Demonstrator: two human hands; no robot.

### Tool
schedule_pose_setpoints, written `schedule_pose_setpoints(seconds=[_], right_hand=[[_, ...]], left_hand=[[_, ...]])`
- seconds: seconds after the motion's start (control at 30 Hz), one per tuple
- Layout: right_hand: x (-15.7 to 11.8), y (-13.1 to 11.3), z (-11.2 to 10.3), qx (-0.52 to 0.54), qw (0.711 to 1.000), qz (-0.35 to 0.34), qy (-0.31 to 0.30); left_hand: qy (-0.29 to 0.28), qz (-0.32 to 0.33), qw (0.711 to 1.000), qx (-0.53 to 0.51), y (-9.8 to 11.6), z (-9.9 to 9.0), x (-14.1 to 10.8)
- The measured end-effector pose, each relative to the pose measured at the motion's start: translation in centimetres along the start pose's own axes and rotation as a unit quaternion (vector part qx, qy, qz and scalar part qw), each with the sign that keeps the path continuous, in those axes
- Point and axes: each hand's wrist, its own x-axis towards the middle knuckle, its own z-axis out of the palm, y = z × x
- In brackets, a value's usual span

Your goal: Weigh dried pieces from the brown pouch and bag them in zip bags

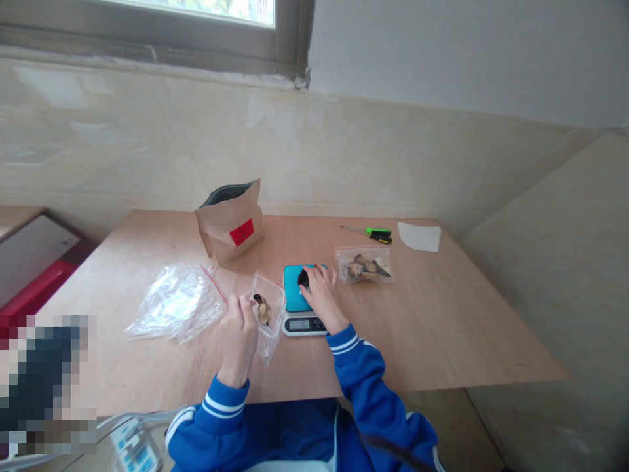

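On the scale, the right hand clamps a dark piece; the left hand pinches a zip bag.

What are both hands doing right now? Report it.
Left hand: closed, pinching a clear zip bag.
Right hand: closed on a dark piece.
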Motion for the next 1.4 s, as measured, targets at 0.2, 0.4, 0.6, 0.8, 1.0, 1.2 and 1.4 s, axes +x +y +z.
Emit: schedule_pose_setpoints(seconds=[0.2,0.4,0.6,0.8,1.0,1.2,1.4], right_hand=[[-0.6,-3.0,-3.1,0.17,0.983,0.029,0.062],[-0.8,-2.6,-3.6,0.207,0.977,-0.008,0.049],[0.7,1.1,-0.5,0.01,0.99,0.136,0.031],[1.2,1.9,0.3,0.014,0.988,0.144,0.054],[0.9,-0.8,-2.8,0.207,0.964,0.138,0.098],[-1.3,-4.4,-6.5,0.275,0.961,0.013,0.028],[-3.3,0.9,-3.2,0.113,0.993,0.028,-0.006]], left_hand=[[0.008,0.015,1.0,0.006,0.1,0.0,0.1],[0.032,0.014,0.999,-0.004,-0.5,0.2,0.1],[0.041,0.022,0.999,-0.007,-0.9,0.1,0.1],[0.037,0.001,0.998,-0.052,-1.1,0.2,-0.1],[0.018,-0.011,0.997,-0.078,-1.5,0.8,-0.6],[0.026,-0.029,0.994,-0.098,-1.4,1.2,-0.9],[0.05,-0.045,0.991,-0.119,-1.9,0.7,-0.6]])
